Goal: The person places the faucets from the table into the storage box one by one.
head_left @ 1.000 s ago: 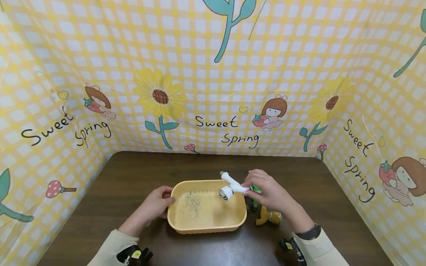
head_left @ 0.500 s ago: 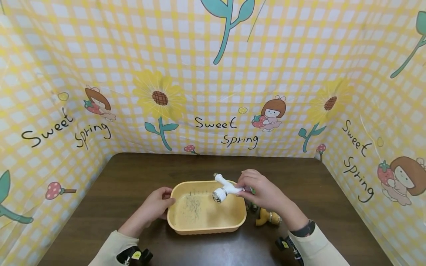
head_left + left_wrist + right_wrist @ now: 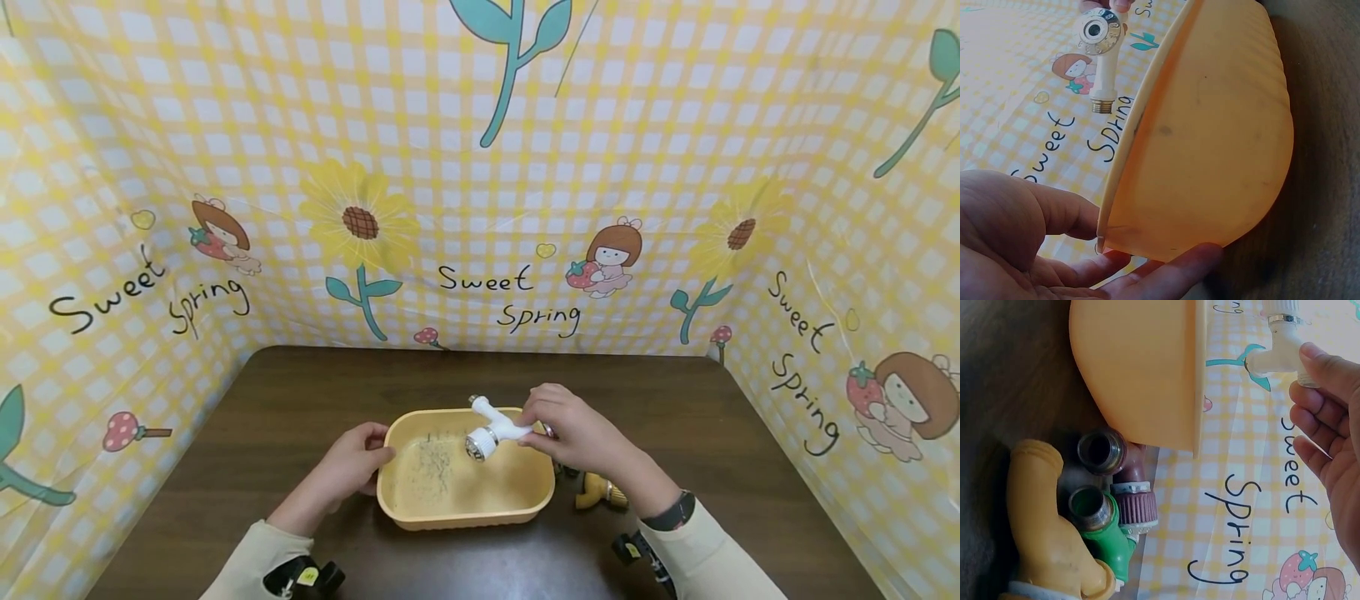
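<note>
A yellow plastic basin [image 3: 465, 521] with dark specks on its inner floor stands on the table. My left hand [image 3: 352, 460] holds its left end, thumb at the rim and fingers along the outer wall in the left wrist view. My right hand [image 3: 573, 429] pinches a white plastic pipe fitting [image 3: 498, 428] by one arm, above the basin's right half. This fitting is branched. A threaded metal end [image 3: 1101, 106] points down in the left wrist view, beside a round silvery face [image 3: 1094, 31]. The right hand's fingers hide its near end.
Right of the basin lie a yellow pipe fitting [image 3: 1041, 512], a green one [image 3: 1110, 540] and a brown one [image 3: 1132, 472], close together. The dark wooden table [image 3: 315, 375] is enclosed at the back and sides by yellow checked cloth [image 3: 465, 200].
My right hand has carried the white pipe fitting leftward, farther over the basin. The left hand has stayed at the basin's left end, and the basin has hardly moved.
</note>
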`<state>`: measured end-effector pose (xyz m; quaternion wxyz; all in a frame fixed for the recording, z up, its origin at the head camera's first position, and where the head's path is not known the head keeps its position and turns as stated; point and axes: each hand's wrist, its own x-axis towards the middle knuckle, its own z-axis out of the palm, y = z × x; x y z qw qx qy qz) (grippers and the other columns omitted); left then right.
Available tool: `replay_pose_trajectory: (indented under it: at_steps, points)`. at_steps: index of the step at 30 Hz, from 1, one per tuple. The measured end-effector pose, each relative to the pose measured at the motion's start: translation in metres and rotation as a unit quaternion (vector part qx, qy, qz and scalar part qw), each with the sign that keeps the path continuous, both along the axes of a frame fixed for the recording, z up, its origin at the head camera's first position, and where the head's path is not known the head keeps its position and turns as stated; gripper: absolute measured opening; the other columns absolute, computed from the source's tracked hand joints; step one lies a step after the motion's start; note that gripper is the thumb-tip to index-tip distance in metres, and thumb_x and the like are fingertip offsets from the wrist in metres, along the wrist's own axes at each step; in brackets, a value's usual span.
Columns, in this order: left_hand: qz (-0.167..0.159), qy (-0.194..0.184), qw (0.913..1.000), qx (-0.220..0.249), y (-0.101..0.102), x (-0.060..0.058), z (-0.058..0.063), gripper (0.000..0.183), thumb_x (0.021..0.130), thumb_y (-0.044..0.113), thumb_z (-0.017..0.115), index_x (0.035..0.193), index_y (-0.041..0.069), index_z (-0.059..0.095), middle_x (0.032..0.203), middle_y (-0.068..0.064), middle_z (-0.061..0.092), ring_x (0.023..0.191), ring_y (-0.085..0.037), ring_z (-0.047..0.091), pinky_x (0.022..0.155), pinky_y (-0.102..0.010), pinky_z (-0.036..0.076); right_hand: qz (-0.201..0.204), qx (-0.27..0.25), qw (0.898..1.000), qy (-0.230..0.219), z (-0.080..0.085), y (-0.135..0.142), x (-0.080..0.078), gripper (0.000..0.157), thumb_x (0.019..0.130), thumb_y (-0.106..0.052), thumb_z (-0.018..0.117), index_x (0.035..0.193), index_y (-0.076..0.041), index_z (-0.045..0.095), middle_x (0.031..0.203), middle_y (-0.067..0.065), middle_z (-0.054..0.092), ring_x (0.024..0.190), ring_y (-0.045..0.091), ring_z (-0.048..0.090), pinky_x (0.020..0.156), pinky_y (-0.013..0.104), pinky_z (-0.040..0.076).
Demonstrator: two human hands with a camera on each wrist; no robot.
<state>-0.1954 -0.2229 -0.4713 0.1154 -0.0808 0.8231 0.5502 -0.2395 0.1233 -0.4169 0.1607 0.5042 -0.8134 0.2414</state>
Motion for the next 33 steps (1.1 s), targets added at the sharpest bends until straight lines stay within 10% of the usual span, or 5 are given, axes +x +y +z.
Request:
replay_pose_trajectory:
  at_steps: [33]
  points:
    - [-0.002, 0.001, 1.0000, 0.007, 0.000, 0.002, 0.002, 0.036, 0.095, 0.010, 0.056, 0.129, -0.001, 0.049, 0.118, -0.022, 0.058, 0.086, -0.025, 0.067, 0.061, -0.040, 0.060, 0.022, -0.002, 1.000, 0.018, -0.011, -0.034, 0.004, 0.016, 0.080, -0.022, 0.079, 0.087, -0.016, 0.067, 0.087, -0.008, 0.060, 0.086, 0.006, 0.051, 0.081, 0.025, 0.047]
